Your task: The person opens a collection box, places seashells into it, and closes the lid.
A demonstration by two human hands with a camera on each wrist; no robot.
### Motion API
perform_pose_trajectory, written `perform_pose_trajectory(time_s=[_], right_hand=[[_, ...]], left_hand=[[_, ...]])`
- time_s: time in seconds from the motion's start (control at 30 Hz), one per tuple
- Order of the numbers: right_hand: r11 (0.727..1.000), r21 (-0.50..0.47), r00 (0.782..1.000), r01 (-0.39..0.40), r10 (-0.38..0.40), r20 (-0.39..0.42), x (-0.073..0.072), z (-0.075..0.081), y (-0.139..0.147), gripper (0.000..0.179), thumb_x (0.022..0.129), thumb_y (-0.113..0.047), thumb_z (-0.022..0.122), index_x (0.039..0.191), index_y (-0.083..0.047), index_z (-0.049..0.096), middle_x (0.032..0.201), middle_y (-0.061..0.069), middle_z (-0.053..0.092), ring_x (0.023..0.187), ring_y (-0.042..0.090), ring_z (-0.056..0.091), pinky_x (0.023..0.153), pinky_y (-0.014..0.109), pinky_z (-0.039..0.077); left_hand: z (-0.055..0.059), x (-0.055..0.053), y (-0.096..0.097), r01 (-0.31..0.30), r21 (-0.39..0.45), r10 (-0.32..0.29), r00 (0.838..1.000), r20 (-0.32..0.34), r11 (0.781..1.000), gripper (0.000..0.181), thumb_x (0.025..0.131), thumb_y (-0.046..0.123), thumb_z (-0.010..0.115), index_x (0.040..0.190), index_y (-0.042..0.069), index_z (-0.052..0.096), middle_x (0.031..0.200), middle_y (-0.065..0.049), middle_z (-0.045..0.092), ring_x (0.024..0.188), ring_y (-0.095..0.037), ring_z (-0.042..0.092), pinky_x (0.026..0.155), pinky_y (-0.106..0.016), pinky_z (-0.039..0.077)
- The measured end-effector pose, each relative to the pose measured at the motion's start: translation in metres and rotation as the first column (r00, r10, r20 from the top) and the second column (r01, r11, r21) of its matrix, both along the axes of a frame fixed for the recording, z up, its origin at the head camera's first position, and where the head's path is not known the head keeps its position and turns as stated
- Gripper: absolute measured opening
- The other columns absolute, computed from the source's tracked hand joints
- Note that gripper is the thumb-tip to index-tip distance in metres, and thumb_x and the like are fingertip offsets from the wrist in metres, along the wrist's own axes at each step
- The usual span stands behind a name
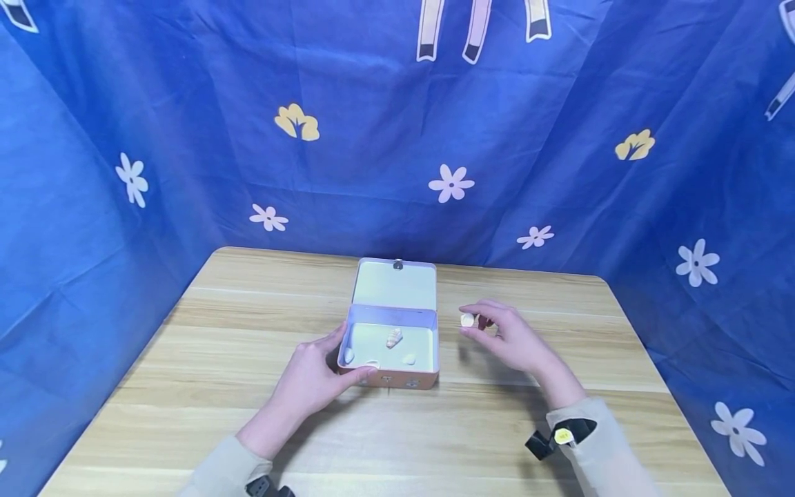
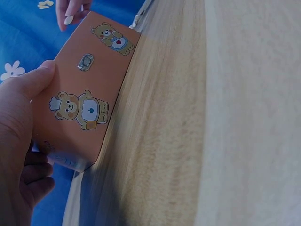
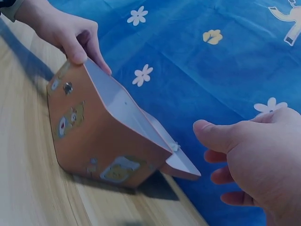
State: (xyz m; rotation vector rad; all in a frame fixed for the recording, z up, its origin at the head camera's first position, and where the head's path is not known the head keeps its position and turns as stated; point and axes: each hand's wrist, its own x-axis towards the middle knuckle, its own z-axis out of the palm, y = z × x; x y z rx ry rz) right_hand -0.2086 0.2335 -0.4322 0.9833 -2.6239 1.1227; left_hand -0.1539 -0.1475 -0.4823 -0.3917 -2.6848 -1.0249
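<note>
A small orange tin box [image 1: 397,379] with bear pictures stands on the table, its lid [image 1: 395,284] tipped back. Several shells lie inside, among them a spiral shell [image 1: 394,337] and a pale shell [image 1: 408,359]. At the box's left front corner, my left hand [image 1: 307,378] holds the walls, thumb along the front and fingers around the left side. To the right of the box, my right hand [image 1: 512,338] pinches a small white shell [image 1: 467,319] above the table. The left wrist view shows that shell [image 2: 68,20] between the fingertips; in the right wrist view the hand hides it.
The wooden table [image 1: 248,304] extends on both sides of the box. Blue cloth [image 1: 373,186] printed with flowers hangs behind and beside it. A metal clasp [image 1: 398,264] sits on the lid's far edge.
</note>
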Motion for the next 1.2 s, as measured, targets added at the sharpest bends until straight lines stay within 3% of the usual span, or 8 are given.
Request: perform_pose_trajectory(time_s=[0.13,0.3,0.6,0.77,0.87,1.03,1.2], right_hand=[[0.999,-0.014,0.999,-0.031,0.031,-0.006,-0.002,-0.001,-0.011,0.038,0.097,-0.014,0.079,0.133,-0.005,0.072,0.109,-0.003,0.073,0.091,0.011,0.065,0.084,0.05,0.059],[0.998,-0.011,0.998,-0.056,0.056,0.014,-0.003,-0.001,-0.023,0.038,0.098,-0.015,0.079,0.134,-0.004,0.072,0.111,-0.003,0.074,0.092,0.011,0.066,0.081,0.05,0.059],[0.994,-0.035,0.993,-0.104,0.106,0.044,-0.005,-0.004,-0.043,0.038,0.098,-0.018,0.079,0.134,-0.007,0.073,0.112,-0.004,0.074,0.091,0.011,0.066,0.085,0.043,0.06],[0.991,-0.031,0.99,-0.132,0.134,0.045,-0.006,-0.005,-0.055,0.039,0.1,-0.021,0.078,0.136,-0.007,0.072,0.111,-0.005,0.073,0.092,0.009,0.065,0.085,0.041,0.059],[0.988,-0.031,0.986,-0.154,0.155,0.055,-0.007,-0.006,-0.062,0.04,0.101,-0.023,0.077,0.137,-0.008,0.071,0.109,-0.006,0.072,0.093,0.01,0.065,0.085,0.039,0.059],[0.983,-0.039,0.982,-0.177,0.179,0.065,-0.009,-0.009,-0.074,0.039,0.101,-0.022,0.077,0.136,-0.008,0.071,0.104,-0.007,0.07,0.092,0.01,0.063,0.079,0.042,0.06],[0.981,-0.036,0.979,-0.193,0.194,0.055,-0.012,-0.014,-0.084,0.037,0.1,-0.022,0.078,0.133,-0.007,0.073,0.103,-0.002,0.071,0.088,0.011,0.062,0.072,0.04,0.057]], left_hand=[[-0.001,0.0,0.0,0.0,0.0,0.0,1.0,-0.003,1.0,0.111,0.073,0.074,0.085,0.148,-0.002,0.057,0.134,-0.025,0.064,0.106,-0.027,0.071,0.098,-0.052,0.057],[-0.001,0.0,0.001,-0.003,-0.003,0.003,1.0,-0.006,1.0,0.112,0.073,0.077,0.083,0.148,-0.002,0.057,0.134,-0.027,0.064,0.093,-0.022,0.069,0.095,-0.051,0.059],[-0.001,-0.001,0.0,0.003,0.003,-0.003,1.0,-0.012,1.0,0.112,0.073,0.077,0.082,0.148,-0.002,0.057,0.134,-0.025,0.064,0.091,-0.021,0.067,0.091,-0.048,0.061],[-0.001,-0.001,0.0,0.006,0.007,-0.006,1.0,-0.013,1.0,0.111,0.074,0.076,0.084,0.148,-0.003,0.057,0.135,-0.025,0.064,0.101,-0.022,0.07,0.095,-0.05,0.059],[-0.002,-0.001,0.0,0.007,0.009,-0.007,1.0,-0.01,1.0,0.111,0.074,0.075,0.084,0.148,-0.003,0.057,0.135,-0.025,0.064,0.095,-0.021,0.069,0.092,-0.047,0.06],[-0.002,-0.001,0.0,0.007,0.009,-0.007,1.0,-0.004,1.0,0.111,0.074,0.076,0.083,0.149,-0.002,0.056,0.136,-0.023,0.064,0.08,-0.015,0.065,0.084,-0.04,0.06],[-0.003,-0.001,0.0,0.01,0.011,-0.01,1.0,-0.012,1.0,0.11,0.074,0.074,0.084,0.149,-0.001,0.056,0.136,-0.023,0.064,0.084,-0.016,0.066,0.086,-0.041,0.061]])
